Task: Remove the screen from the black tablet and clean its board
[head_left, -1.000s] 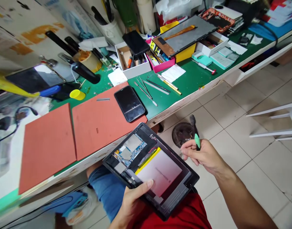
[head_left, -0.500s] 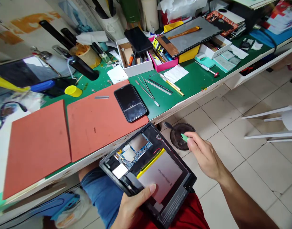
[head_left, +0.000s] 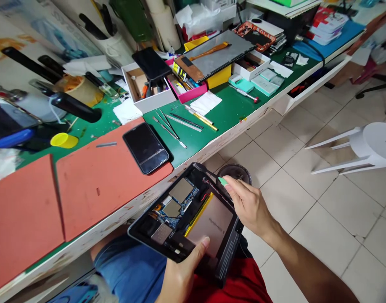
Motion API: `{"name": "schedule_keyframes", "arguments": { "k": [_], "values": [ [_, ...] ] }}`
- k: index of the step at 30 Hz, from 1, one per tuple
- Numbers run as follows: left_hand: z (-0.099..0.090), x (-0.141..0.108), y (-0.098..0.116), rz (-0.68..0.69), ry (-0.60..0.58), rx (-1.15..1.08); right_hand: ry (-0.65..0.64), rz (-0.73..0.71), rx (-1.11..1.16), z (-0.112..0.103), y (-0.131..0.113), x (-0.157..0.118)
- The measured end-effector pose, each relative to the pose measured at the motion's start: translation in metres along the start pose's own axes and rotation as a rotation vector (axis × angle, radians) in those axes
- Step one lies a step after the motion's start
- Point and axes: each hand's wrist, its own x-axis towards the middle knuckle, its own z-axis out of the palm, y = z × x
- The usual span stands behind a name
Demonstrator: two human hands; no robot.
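Observation:
An opened tablet (head_left: 193, 202) lies tilted over my lap, its battery (head_left: 208, 223) edged in yellow and its blue circuit board (head_left: 177, 206) exposed. My left hand (head_left: 186, 265) grips its near edge, the thumb resting on the battery and the fingers hidden underneath. In my right hand (head_left: 251, 204) is a thin tool (head_left: 223, 181) with a green handle; its dark, rounded end is at the tablet's far corner. Whether that tip touches the frame I cannot tell. My right fingers are closed around the handle, close to the tablet's right edge.
On the green bench (head_left: 186, 134) are orange mats (head_left: 88, 176), a black phone (head_left: 145, 147), tweezers (head_left: 169, 128) and tool boxes (head_left: 152, 99). A dark round bin (head_left: 235, 170) stands on the tiled floor below. At right is a white stool (head_left: 374, 143), beyond an open drawer (head_left: 315, 88).
My right hand has brought the green-handled tool leftward, from beside the tablet to its far corner. The tablet's tilt has shifted slightly in my left hand. The view has turned to the right.

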Motion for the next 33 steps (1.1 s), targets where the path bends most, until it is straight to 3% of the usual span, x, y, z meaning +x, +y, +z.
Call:
{"name": "schedule_keyframes", "arguments": {
  "k": [4,7,12,14,18,21,28,33],
  "values": [
    [0.004,0.005,0.004,0.075,0.019,0.030,-0.042,0.056,-0.019,0.001,0.008,-0.015],
    [0.006,0.011,0.003,0.116,0.046,0.034,-0.060,0.114,-0.047,-0.002,0.023,-0.041],
    [0.009,0.026,-0.001,0.191,0.117,0.052,-0.092,0.255,-0.088,-0.027,0.056,-0.100],
    [0.007,0.032,-0.002,0.204,0.124,0.066,-0.055,0.318,-0.110,-0.035,0.059,-0.108],
    [0.000,0.036,0.002,0.214,0.053,0.191,0.047,0.231,-0.049,-0.023,0.042,-0.076],
    [-0.005,0.034,0.007,0.188,0.007,0.238,0.000,0.114,-0.067,-0.005,0.033,-0.050],
    [-0.002,0.029,0.010,0.101,0.039,0.085,-0.013,0.152,-0.097,-0.007,0.050,-0.088],
    [-0.004,0.029,0.010,0.060,0.012,0.116,-0.018,0.151,-0.066,0.009,0.042,-0.060]
  ]
}}
